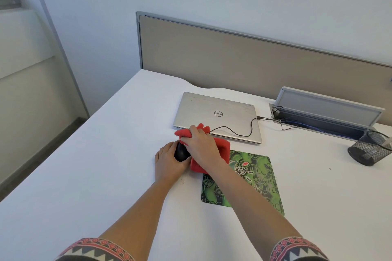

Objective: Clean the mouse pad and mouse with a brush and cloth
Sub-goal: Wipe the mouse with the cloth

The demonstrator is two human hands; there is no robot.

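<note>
While the fingers of the left hand point(168, 163) are curling round a black mouse point(181, 153), the right hand point(201, 144) is clutching a bunched red cloth point(222, 149) against it.
The mouse is sitting on the white desk point(95, 165) just left of the green mouse pad point(256, 178), with the cloth overlapping the pad's far corner, near a closed Dell laptop point(218, 112).

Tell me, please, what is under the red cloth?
The red cloth covers a corner of the green mouse pad and one side of the black mouse in the left hand. Anything else beneath is hidden.
</note>
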